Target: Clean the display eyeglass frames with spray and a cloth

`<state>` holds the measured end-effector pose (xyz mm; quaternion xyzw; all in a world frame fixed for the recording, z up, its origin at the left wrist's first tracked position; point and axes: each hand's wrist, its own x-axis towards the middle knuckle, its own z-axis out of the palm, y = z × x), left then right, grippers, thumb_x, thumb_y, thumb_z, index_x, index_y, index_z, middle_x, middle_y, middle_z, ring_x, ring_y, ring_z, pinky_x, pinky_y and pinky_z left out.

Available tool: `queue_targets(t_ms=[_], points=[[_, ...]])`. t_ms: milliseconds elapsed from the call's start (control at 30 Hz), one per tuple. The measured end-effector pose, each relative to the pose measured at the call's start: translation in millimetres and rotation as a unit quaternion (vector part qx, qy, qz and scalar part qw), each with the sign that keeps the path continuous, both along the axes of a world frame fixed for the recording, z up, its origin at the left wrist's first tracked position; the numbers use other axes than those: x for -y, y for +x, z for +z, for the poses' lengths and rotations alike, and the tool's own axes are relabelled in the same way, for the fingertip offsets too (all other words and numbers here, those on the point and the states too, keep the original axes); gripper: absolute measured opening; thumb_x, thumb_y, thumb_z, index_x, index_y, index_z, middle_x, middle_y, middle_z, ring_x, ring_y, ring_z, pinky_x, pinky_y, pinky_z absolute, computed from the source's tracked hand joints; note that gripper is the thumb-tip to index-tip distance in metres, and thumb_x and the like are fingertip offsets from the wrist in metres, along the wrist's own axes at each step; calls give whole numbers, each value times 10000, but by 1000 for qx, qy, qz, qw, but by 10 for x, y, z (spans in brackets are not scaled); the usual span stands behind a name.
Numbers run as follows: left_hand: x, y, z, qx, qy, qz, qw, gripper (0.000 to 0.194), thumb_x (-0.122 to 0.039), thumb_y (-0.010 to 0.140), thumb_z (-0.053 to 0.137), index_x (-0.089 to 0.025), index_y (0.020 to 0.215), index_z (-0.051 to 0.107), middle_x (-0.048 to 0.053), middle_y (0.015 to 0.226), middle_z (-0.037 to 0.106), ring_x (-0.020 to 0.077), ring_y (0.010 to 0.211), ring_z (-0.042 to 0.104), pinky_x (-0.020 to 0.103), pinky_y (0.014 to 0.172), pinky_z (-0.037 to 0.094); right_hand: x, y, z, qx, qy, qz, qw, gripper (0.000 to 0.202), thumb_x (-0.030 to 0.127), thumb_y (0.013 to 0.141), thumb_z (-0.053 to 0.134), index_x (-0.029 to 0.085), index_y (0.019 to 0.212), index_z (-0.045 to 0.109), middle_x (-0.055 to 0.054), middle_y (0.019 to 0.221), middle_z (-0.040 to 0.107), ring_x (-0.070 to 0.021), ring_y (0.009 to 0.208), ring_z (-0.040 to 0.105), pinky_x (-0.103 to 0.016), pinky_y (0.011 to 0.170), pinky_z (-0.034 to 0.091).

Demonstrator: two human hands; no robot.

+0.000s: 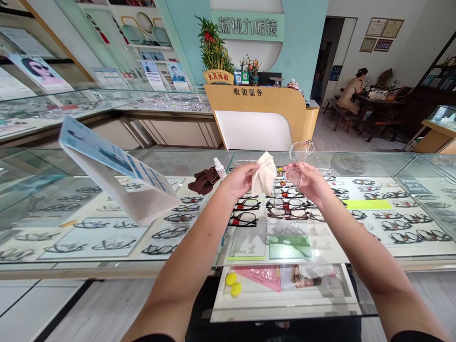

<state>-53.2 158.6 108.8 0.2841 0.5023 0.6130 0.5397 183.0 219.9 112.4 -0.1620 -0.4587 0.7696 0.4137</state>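
My left hand pinches a cream-coloured cloth, which hangs down from the fingers above the glass counter. To its right, my right hand is closed on a pair of clear-framed eyeglasses. The glasses are held upright on their side, one lens above the fingers and the other beside them. Cloth and glasses are apart. Just left of my left hand, a small white bottle stands on the counter against a crumpled brown cloth.
Rows of eyeglasses lie under the glass counter top. A folded display card stands at the left. Below, an open drawer holds yellow round pieces. Beyond are a wooden reception desk and a seated person.
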Motion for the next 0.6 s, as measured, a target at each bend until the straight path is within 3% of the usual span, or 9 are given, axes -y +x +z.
queue_targets(t_ms=[200,367,600], points=[[50,241,0,84,22,-59,994,92,-167,833,803,-158,901,740,28,812,772,157,705,718,271,692,558,-34,4,-33,3,-16,-19,1000,373,468,677,1028,266,848,765,-6,1012,841,-192,1080,782,-338,1073,604],[106,370,33,113,19,-64,991,52,-124,934,711,-159,899,730,49,855,786,169,767,746,274,711,560,-29,0,-20,10,-10,-26,1000,361,480,696,1017,275,812,744,-1,1022,843,-199,1071,777,-329,1010,619],[109,416,-7,102,54,-82,990,133,-182,880,805,-153,984,726,82,957,818,222,898,783,304,767,570,-4,5,3,9,-8,-35,999,358,481,710,1009,277,807,730,11,1020,840,-182,1032,766,-289,869,627]])
